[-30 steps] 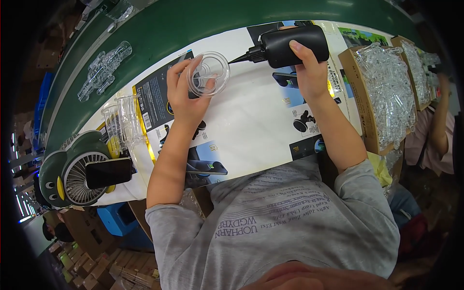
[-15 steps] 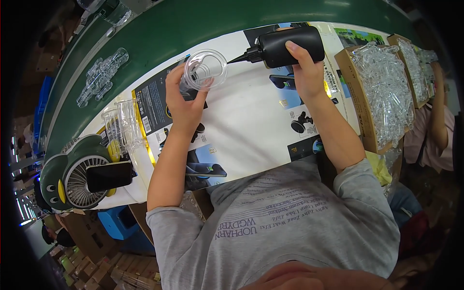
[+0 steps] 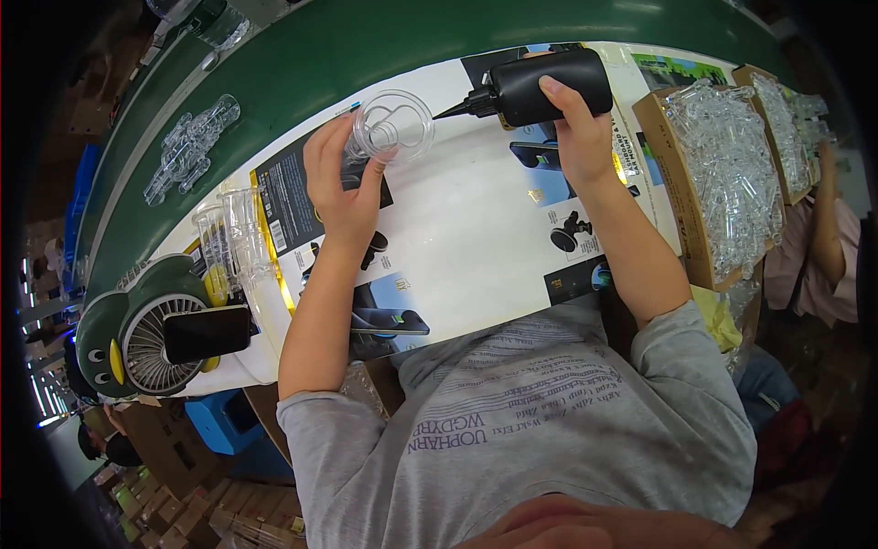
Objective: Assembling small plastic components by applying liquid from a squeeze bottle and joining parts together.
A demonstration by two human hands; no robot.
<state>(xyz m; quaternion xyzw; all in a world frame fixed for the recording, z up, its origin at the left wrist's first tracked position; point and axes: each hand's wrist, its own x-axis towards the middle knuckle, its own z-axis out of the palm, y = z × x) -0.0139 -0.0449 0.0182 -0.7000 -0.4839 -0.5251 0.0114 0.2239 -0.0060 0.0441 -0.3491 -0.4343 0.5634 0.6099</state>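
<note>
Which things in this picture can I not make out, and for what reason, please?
In the head view:
Most fingers of the right hand: hidden behind the black bottle.
Bottle's contents: hidden by its opaque wall.
Whether the nozzle tip touches the clear plastic part: too small to tell.
Part of the fan's grille: covered by the dark phone.
Co-worker's body: partly lost in the dark rim.

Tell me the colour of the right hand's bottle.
The bottle is black, clearest in the head view.

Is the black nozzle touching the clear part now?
Cannot tell: in the head view, the black nozzle meets the clear part in outline, but depth is unclear.
</note>
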